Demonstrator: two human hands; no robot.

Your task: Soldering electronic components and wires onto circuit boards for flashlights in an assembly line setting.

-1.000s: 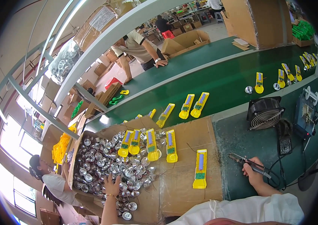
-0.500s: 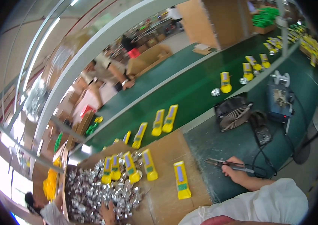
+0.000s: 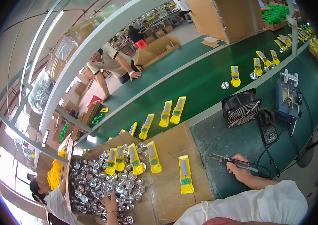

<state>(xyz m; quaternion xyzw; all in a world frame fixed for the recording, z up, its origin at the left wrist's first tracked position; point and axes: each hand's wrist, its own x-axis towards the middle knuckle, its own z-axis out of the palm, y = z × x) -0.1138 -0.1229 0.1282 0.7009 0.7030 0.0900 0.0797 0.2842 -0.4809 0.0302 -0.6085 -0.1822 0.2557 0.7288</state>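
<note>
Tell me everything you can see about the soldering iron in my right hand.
The soldering iron is a slim dark tool with a thin metal tip at its left end. It lies nearly level, tip pointing left over the green mat, just right of the cardboard sheet. The right hand grips its handle, fingers wrapped around it. A black cord runs from its rear toward the bench's right side. Whether the tip touches the mat cannot be told.

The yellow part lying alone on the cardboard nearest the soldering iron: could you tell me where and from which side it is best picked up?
Grip the yellow part across its narrow straight upper section, coming from above. It lies flat and apart from the others, with bare cardboard on both long sides. Its lower end flares wider, so it is probably harder to pinch.
</note>
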